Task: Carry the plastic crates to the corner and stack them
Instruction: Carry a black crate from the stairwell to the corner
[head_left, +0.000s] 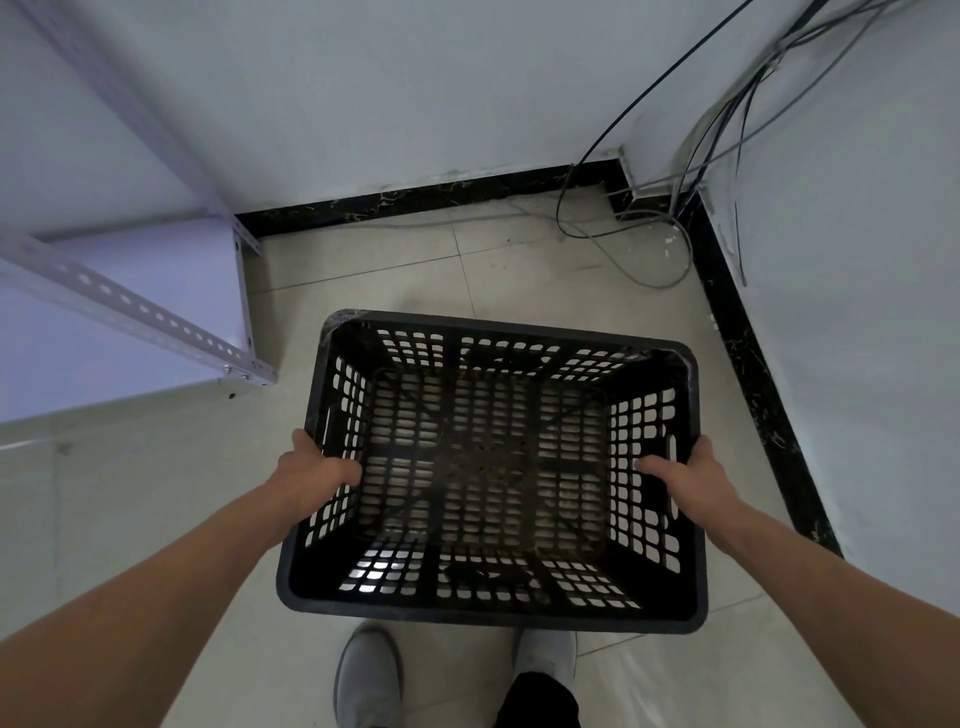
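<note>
The black plastic crate (519, 328) hangs between both hands, just short of the cables (623, 244) that trail over the floor (156, 493) in the corner. The left hand (322, 473) and right hand (691, 475) each grip a side rim, thumbs inside the wall. Set down too far forward, the crate could land on those cables, sit tilted and make a crooked base for stacking; no other crate shows near the cables

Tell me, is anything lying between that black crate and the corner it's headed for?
Only loose cables, looping across the floor tiles right in the corner. Nothing else visible lies ahead of the crate.
</note>
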